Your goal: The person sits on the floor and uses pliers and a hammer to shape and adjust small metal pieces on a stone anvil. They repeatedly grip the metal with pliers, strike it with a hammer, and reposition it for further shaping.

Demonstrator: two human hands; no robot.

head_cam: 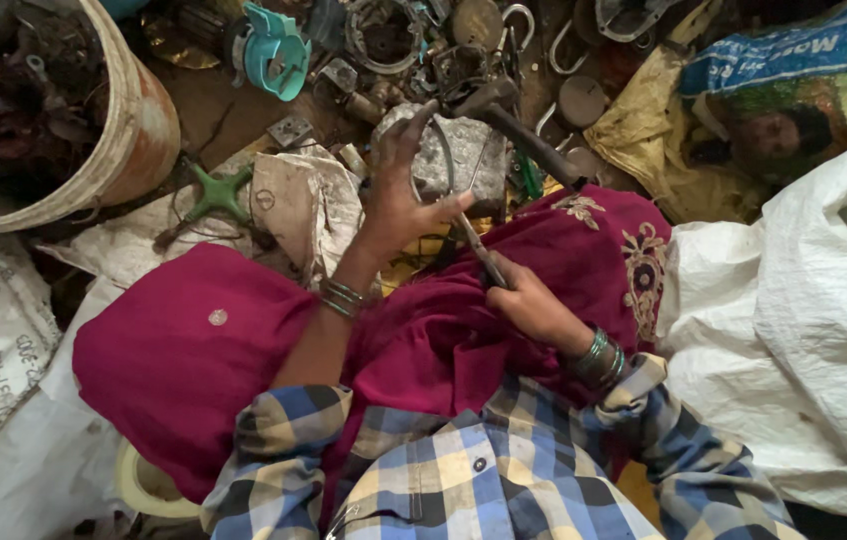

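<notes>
A magenta embroidered cloth (243,340) covers the person's lap, with a white woven plastic sack (803,320) beside it. Beyond the knees lies a grey lump of scrap metal (463,150); the left hand (398,195) rests against it, fingers spread wide. The right hand (533,300) has its fingers closed around a thin metal tool (478,250) above the lap.

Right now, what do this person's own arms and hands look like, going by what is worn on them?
Both arms wear a checked shirt in blue, yellow and white, sleeves rolled up near the elbows. The left hand is bare, with thin metal bangles at its wrist. The right hand is bare too, with a stack of green and metal bangles. No gloves or rings are visible.
</notes>
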